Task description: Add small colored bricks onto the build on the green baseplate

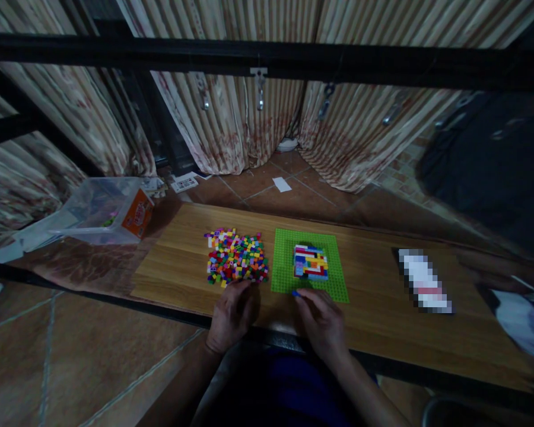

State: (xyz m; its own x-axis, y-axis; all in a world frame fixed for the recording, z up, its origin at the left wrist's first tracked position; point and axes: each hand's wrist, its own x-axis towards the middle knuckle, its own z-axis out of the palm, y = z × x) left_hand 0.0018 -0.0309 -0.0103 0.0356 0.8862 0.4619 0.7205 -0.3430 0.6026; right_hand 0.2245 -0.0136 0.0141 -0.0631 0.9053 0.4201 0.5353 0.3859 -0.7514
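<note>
Forearms (367, 379) frame a nearly closed right hand (324, 320) pinching a blue brick (295, 293), likely light, stiff, best gripped by its sides, at the green baseplate (282, 261)'s near edge; the left hand (232, 314)'s hold is unclear.

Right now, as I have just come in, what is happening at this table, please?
A person's right hand holds a small blue brick by the near edge of a green baseplate. A multicoloured brick build stands on that plate. The left hand is at the near edge of a loose brick pile.
</note>
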